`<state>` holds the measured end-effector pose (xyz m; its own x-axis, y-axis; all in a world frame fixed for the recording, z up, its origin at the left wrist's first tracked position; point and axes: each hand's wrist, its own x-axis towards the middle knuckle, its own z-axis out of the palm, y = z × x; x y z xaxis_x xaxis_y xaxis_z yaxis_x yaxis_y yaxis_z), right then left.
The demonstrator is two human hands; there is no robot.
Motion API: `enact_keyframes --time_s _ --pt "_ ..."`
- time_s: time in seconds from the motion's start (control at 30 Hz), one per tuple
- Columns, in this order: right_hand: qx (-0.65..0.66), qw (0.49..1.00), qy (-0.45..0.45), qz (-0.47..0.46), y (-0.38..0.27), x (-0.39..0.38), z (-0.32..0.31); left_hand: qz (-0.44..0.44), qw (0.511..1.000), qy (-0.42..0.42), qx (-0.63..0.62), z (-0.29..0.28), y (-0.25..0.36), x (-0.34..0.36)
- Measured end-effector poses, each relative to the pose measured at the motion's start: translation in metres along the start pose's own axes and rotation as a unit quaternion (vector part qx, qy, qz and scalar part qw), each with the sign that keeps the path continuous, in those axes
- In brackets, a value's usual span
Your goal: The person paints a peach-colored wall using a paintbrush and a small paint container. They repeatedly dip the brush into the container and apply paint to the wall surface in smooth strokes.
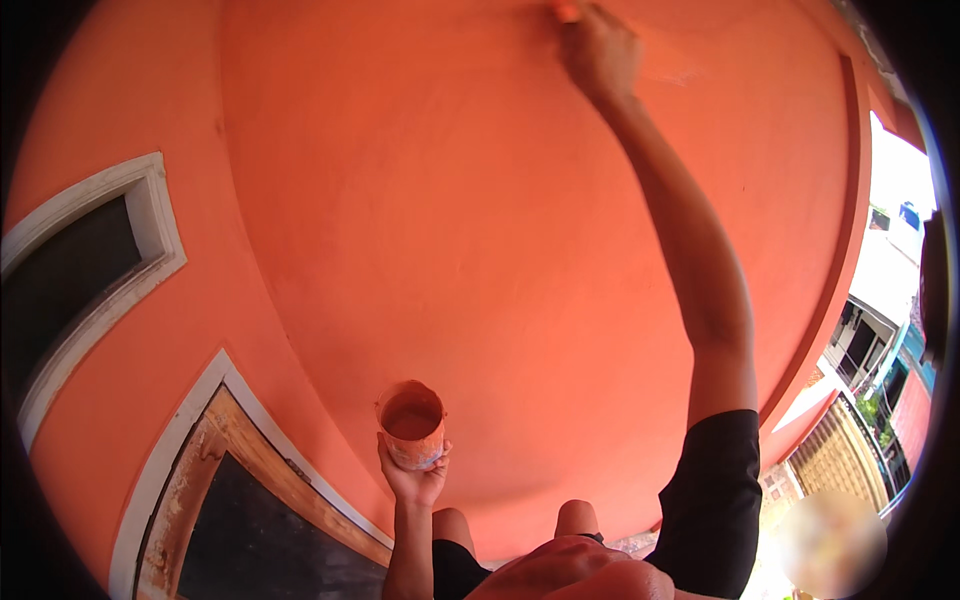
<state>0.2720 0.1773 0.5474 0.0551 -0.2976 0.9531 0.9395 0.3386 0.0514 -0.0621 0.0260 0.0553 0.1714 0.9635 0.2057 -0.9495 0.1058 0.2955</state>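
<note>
My left hand (415,482) is wrapped round the lower part of a paint-smeared paint tub (418,447), holding it upright with its mouth facing up. Orange paint shows inside the tub. High up at the top edge of the view, my right hand (603,55) is closed round what looks like a paintbrush (568,12). Only a small orange part of it shows; the fingers and the picture's edge hide the rest. That hand is up against the orange wall (480,230), with my arm stretched far upward.
To the left stands an adjoining orange wall with a white-framed window opening (165,215) and, lower down, a wooden frame (260,420) around a dark panel. On the right, past the wall's raised edge (850,200), are a gate (840,455), houses and a blurred patch.
</note>
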Motion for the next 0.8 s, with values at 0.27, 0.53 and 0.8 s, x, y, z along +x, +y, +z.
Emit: enact_keyframes --time_s 0.27,0.53,0.8 --pt "0.263 0.952 -0.13 -0.093 -0.157 -0.004 0.032 -0.002 0.999 -0.038 0.004 0.011 -0.023 -0.005" --pt "0.011 0.962 0.084 0.258 0.146 0.019 -0.067 0.019 1.0 -0.006 0.005 -0.008 0.01 -0.026" --pt "-0.204 0.963 0.008 0.176 0.105 0.028 -0.059 0.031 0.998 -0.027 -0.037 -0.022 0.021 -0.02"
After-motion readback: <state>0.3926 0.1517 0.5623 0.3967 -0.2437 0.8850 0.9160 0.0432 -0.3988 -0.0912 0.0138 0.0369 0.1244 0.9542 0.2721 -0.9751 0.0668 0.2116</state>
